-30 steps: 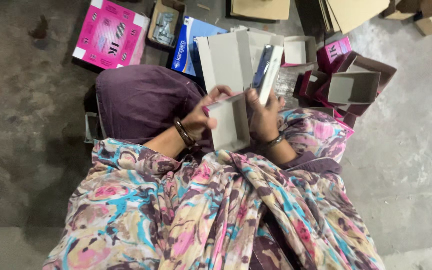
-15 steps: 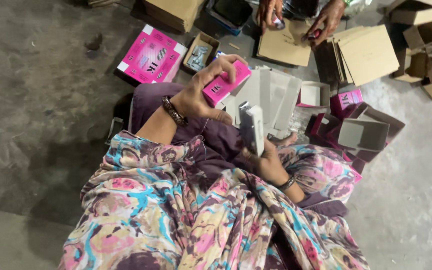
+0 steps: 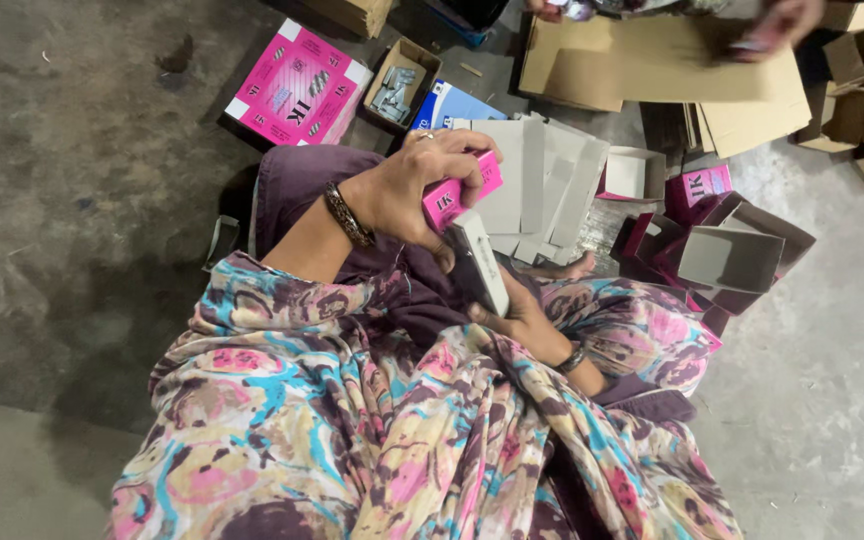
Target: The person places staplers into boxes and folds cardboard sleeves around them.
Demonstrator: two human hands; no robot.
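Head view: over our lap, our left hand (image 3: 407, 190) has its fingers curled around a small pink carton (image 3: 460, 190), angled toward the grey cardboard sleeve (image 3: 480, 262) our right hand (image 3: 522, 318) grips upright, mouths nearly meeting.

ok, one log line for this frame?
left hand: holds small pink box | right hand: holds grey carton | seated on floor

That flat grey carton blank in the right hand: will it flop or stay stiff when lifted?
The grey carton blank looks like thin card, so probably light and fairly stiff. Held upright by the right hand at one end without sagging. Its creases may fold under pressure.
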